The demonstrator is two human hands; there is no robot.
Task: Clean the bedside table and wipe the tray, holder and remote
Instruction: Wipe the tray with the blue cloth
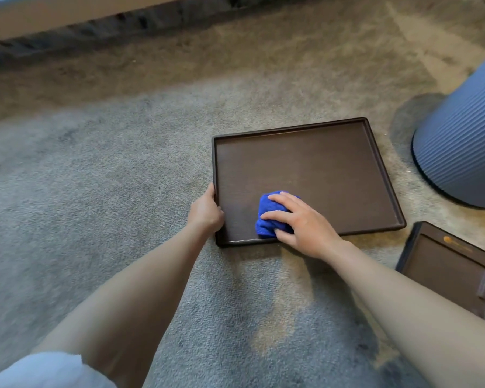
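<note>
1. Across the whole frame spreads a grey-and-tan pile carpet (109, 177), and everything sits on it, not on any table.
2. At the right edge stands a ribbed, blue-grey tapered bin (462, 141), well apart from the hands.
3. Right of centre lies the dark brown rectangular wooden tray (319, 163), flat on the carpet, its inside bare apart from the cloth.
4. Lower right, a smaller dark brown holder with a recessed panel (448, 267) waits near the tray's corner, untouched. No remote shows.
5. Left hand (206, 211) clamps the tray's left rim, fingers curled over the edge, steadying it.
6. Right hand (297, 219) presses down with fingers spread flat over a bunched bright blue microfibre cloth (269, 215) in the tray's lower-left area.
7. So the tray wipe is the step in hand. Next, I'd say, the cloth needs sweeping toward the upper right of the tray, then along the rim.
</note>
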